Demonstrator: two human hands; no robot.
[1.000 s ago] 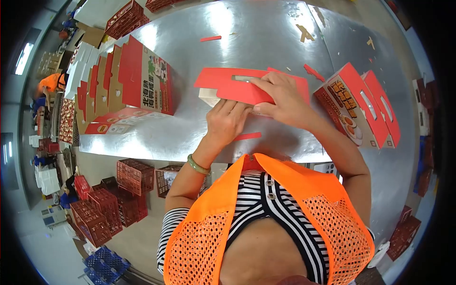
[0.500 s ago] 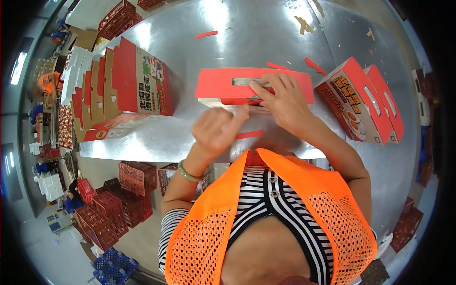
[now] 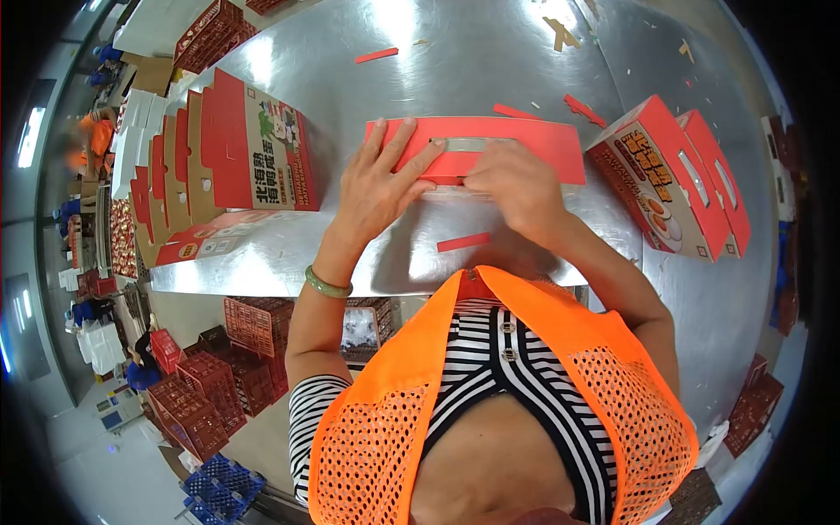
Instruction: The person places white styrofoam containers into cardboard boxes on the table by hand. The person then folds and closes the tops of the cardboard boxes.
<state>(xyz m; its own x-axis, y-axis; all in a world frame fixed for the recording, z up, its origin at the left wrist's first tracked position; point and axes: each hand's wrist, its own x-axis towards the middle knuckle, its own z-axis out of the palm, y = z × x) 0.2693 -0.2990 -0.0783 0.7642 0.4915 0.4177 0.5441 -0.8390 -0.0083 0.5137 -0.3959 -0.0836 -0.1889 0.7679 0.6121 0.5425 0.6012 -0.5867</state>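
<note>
A red gift carton stands in front of me on the metal table, its top towards me, with a pale handle slot in the middle. My left hand rests on the carton's left part, fingers spread over the top and thumb along the near edge. At the slot's right end, my right hand is closed, its curled fingertips pressed to the near edge of the top. The back of that hand hides what lies under its fingers. A red cardboard strip lies on the table nearer to me.
To the left stands a row of open-flapped cartons. Two closed cartons with handle slots stand on the right. Cardboard scraps and red strips lie on the table. Crates are stacked on the floor at left.
My left hand has moved up from the carton's near edge and spread its fingers on the top. My right hand has come down from the slot to the near edge, fingers curled.
</note>
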